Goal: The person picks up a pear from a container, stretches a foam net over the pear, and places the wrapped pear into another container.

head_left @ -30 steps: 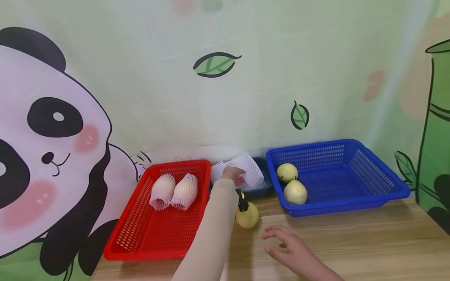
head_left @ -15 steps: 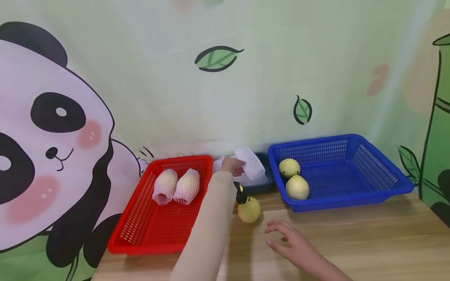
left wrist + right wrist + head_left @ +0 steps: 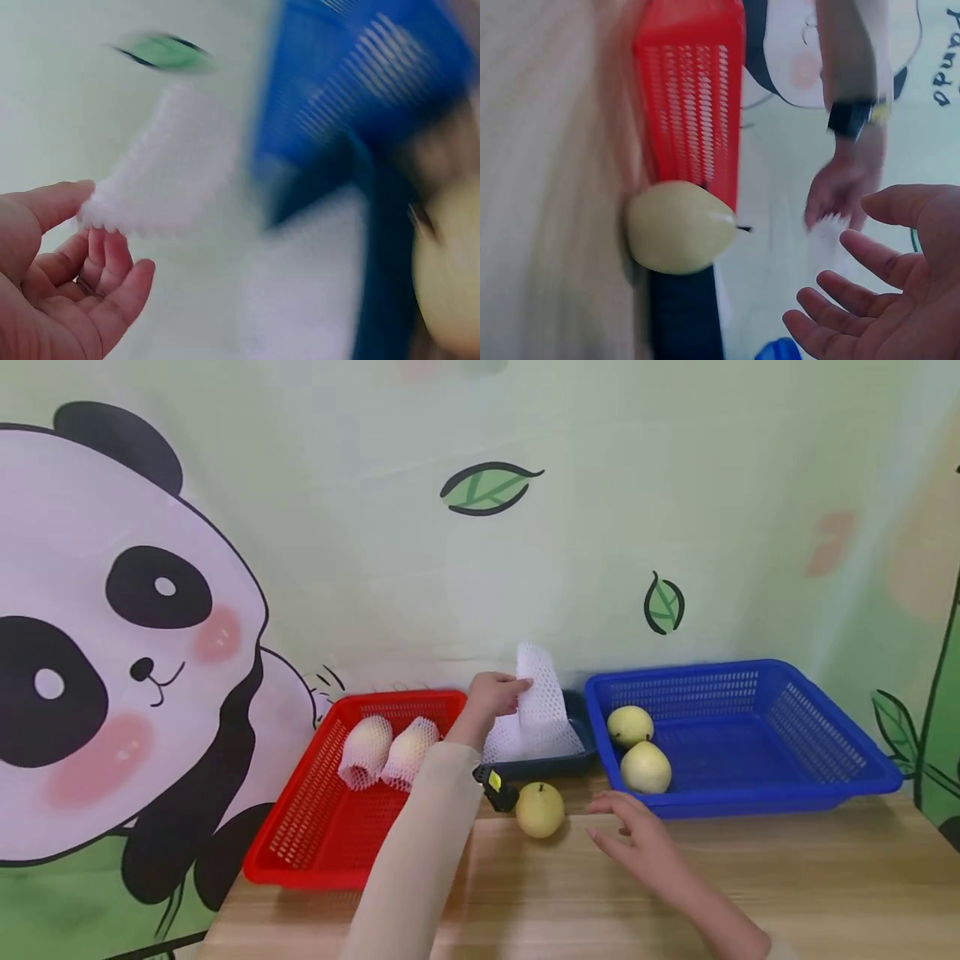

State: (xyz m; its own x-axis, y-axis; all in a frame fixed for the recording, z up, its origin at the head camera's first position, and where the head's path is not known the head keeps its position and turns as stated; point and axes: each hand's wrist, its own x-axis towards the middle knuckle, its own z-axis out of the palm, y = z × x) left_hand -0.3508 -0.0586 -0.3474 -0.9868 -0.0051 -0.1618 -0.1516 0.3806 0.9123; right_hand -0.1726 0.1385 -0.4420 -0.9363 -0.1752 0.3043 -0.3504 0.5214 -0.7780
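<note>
My left hand pinches a white foam fruit net by its edge, lifted above a dark teal basket. In the left wrist view, thumb and fingertips grip one end of the net. More white netting lies in the teal basket. A bare yellow pear stands on the table in front of it. Just right of this pear, my right hand hovers with fingers relaxed and apart, holding nothing; the right wrist view shows its spread fingers.
At left, a red basket holds two pears in foam nets. A blue basket at right has two bare pears against its left side. A printed cloth backdrop hangs behind the wooden table.
My left hand has risen, drawing one net up out of the teal basket. My right hand has shifted slightly up and right. The head view has turned a little left.
</note>
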